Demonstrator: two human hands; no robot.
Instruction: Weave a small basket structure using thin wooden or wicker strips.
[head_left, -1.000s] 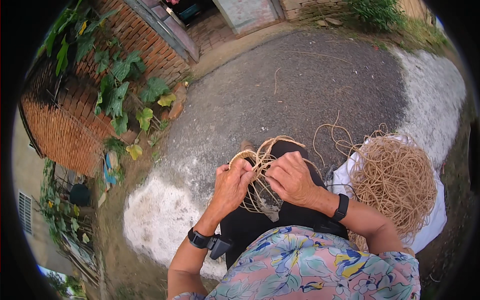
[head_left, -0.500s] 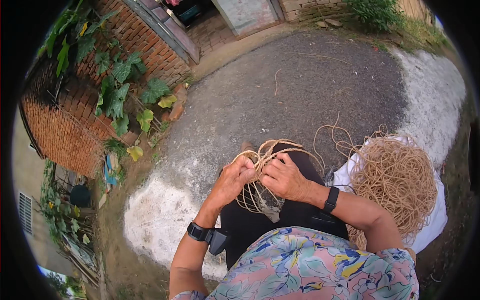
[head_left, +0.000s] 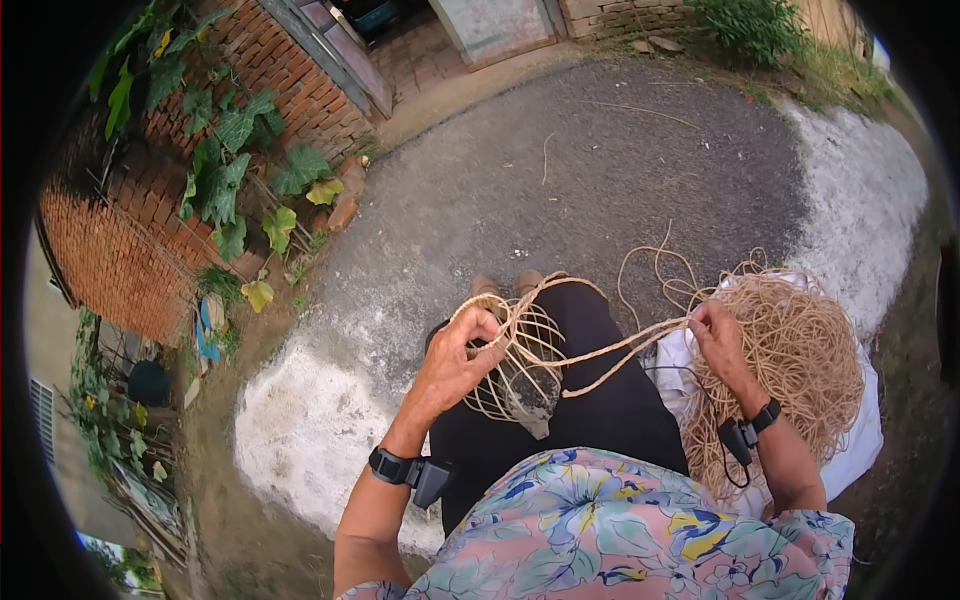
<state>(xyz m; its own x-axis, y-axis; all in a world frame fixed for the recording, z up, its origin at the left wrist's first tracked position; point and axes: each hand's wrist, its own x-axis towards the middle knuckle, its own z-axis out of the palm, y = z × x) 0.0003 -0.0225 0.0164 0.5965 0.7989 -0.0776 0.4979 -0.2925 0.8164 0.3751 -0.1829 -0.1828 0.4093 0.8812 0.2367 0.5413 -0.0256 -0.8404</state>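
A woven cord piece [head_left: 513, 322], made of pale tan strands looped into an open, rounded lattice, is held above the lap, between the knees. Its left edge is gripped by the left hand [head_left: 462, 350], whose thumb and fingers are pinched together on the strands; the exact contact is partly hidden by the fingers. By the right hand [head_left: 718, 345], held well apart to the right, a cord [head_left: 625, 357] is pinched between thumb and fingertips. Two lengths are stretched leftward from this pinch: one is led into the woven piece, while the other is ended loosely over the dark trousers [head_left: 640, 425], near the right thigh.

Just beside the right forearm, a large tangled heap of cord [head_left: 790, 370] is borne by a white sack [head_left: 866, 440] on the ground. Thin loops of cord [head_left: 655, 262] are spread from the heap toward its far left side. A dark wristband is worn on each wrist, and a small grey device is attached to each. The near part of the scene is filled by a floral shirt [head_left: 600, 530]. Beyond the knees, brown shoes [head_left: 484, 287] are set on dark paving [head_left: 650, 170]. Farther left, a brick wall [head_left: 290, 80] is partly covered by broad green leaves [head_left: 225, 190].
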